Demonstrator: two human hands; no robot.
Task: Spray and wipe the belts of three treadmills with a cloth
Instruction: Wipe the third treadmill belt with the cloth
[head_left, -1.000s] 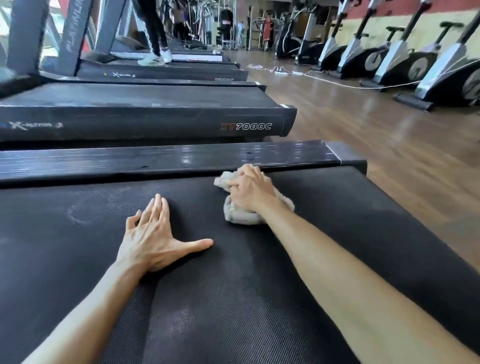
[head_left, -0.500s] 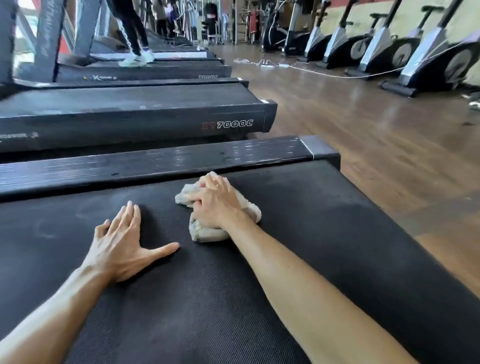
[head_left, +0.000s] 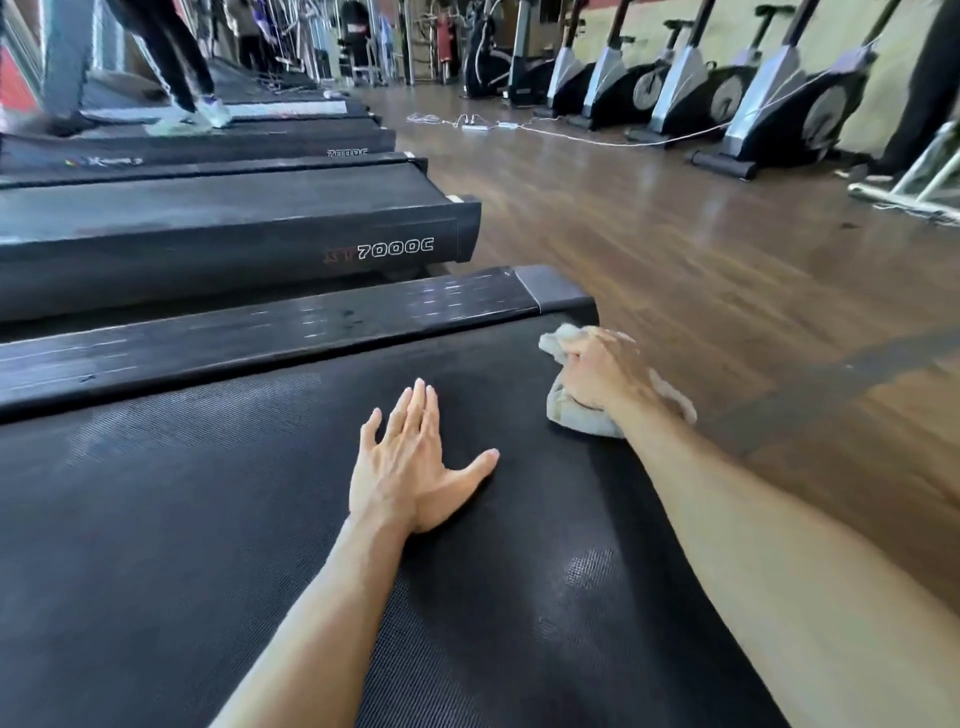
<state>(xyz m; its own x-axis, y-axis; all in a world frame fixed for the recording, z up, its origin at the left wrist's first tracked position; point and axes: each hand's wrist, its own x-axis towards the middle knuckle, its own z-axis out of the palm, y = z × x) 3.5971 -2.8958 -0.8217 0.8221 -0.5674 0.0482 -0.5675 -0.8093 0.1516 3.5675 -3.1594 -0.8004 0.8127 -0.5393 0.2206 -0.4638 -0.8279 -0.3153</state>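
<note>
A black textured treadmill belt (head_left: 208, 519) fills the lower part of the head view. My right hand (head_left: 597, 369) grips a crumpled grey-white cloth (head_left: 576, 415) and presses it on the belt at its rear right corner, close to the end of the side rail (head_left: 260, 332). My left hand (head_left: 410, 467) lies flat on the belt with fingers straight and thumb spread, left of and nearer than the cloth. No spray bottle is in view.
A second treadmill (head_left: 234, 234) marked 7000C stands beyond the rail, and a third (head_left: 208, 145) behind it has a person's legs (head_left: 176, 62) walking on it. Wooden floor (head_left: 675, 249) spreads to the right. Exercise bikes (head_left: 779, 93) line the far wall, with a white cable (head_left: 571, 132) across the floor.
My right hand has slid the cloth along the belt toward its rear end, near the rail's tip. My left hand stays flat on the belt. The view has swung.
</note>
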